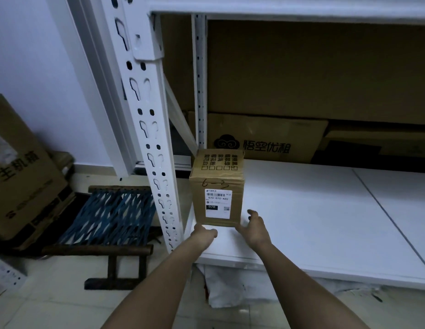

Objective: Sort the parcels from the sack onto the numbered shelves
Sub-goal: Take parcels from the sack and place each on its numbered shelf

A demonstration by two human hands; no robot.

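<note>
A small cardboard parcel (217,188) stands upright at the centre of the frame, on the left front corner of a smooth white shelf (325,210), just right of the perforated white metal upright (149,129). Its corrugated brown faces are creased; the top carries printed characters and small check boxes, the front has "6-3" handwritten above a white shipping label with a barcode.

The left hand (203,233) sits at the parcel's lower left corner, its fingers curled under so that the knuckles face the camera; whether they touch the box cannot be told. The right hand (253,230) lies at the lower right corner with fingers spread and slightly bent, the palm near the box's side, not clearly gripping it.

Behind the parcel, a flat brown carton (266,138) printed with a cloud logo leans against larger cardboard sheets. At lower left of the frame a folding stool (107,219) with a blue woven-cord seat and dark wooden frame stands on the tiled floor, beside another printed cardboard box (19,176). Crumpled white sacking (221,288) lies under the shelf.
</note>
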